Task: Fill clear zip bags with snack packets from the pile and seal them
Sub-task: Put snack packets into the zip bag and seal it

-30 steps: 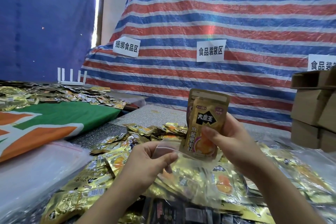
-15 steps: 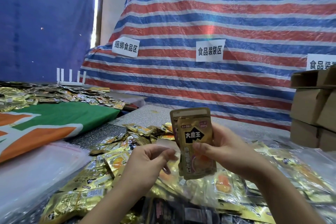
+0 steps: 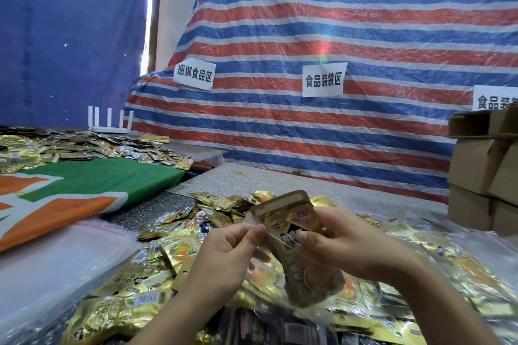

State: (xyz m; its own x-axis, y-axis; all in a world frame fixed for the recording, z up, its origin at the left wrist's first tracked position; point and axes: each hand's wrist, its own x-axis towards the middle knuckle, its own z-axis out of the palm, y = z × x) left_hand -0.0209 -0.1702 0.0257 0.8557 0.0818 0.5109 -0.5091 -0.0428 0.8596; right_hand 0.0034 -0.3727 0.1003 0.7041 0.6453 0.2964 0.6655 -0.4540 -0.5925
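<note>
My right hand (image 3: 344,246) holds a gold snack packet (image 3: 297,246) upright, fingers curled round its right side and thumb across its front. The packet's lower half sits inside a clear zip bag (image 3: 305,288). My left hand (image 3: 224,255) pinches the bag's open rim at the packet's left edge. Beneath both hands lies the pile of gold snack packets (image 3: 173,249) on the grey speckled table.
A stack of empty clear bags (image 3: 53,266) lies at the left. A green and orange cloth (image 3: 84,187) covers the table beyond it, with more packets (image 3: 84,145) behind. Cardboard boxes (image 3: 485,171) stand at the right. A striped tarp (image 3: 336,36) hangs behind.
My right hand has lowered the gold packet from above the bag down into its mouth. My left hand has kept its pinch on the bag's rim.
</note>
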